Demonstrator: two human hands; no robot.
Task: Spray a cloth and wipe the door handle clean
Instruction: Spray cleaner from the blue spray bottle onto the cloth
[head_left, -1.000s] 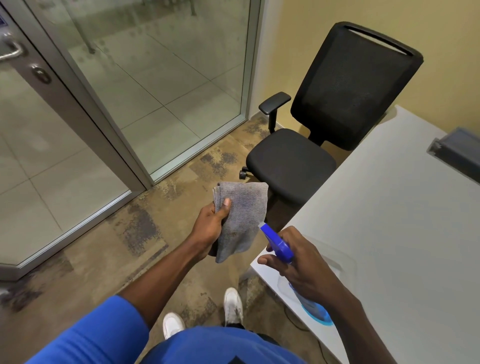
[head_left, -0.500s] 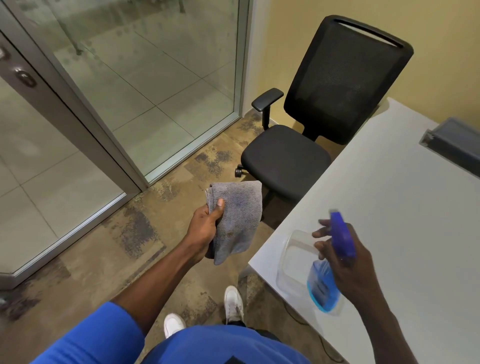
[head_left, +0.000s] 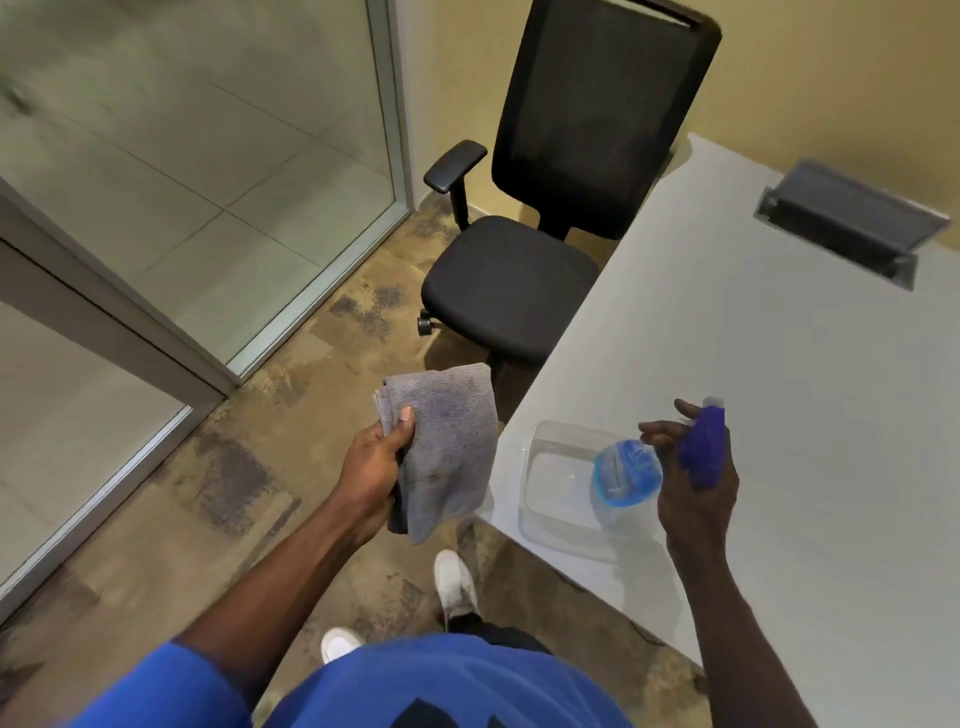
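Note:
My left hand (head_left: 375, 464) grips a folded grey cloth (head_left: 448, 447) and holds it up over the floor, just left of the table corner. My right hand (head_left: 696, 483) is closed around the blue trigger head of a spray bottle (head_left: 628, 472), whose clear body with blue liquid hangs over a clear plastic tray (head_left: 550, 499) on the table. The bottle's nozzle points away from the cloth. The door handle is out of view; only the glass door (head_left: 78, 364) and its grey frame show at the left.
A black office chair (head_left: 540, 260) stands beyond the cloth, against the white table (head_left: 779, 364). A dark cable box (head_left: 852, 223) is set in the table at the far right. Glass wall panels (head_left: 208, 156) fill the left. My white shoes (head_left: 454, 577) stand on mottled brown carpet.
My right hand has carried the spray bottle away from the cloth, rightward over the table and above the clear tray. My view has turned right, so the door handle has left the frame.

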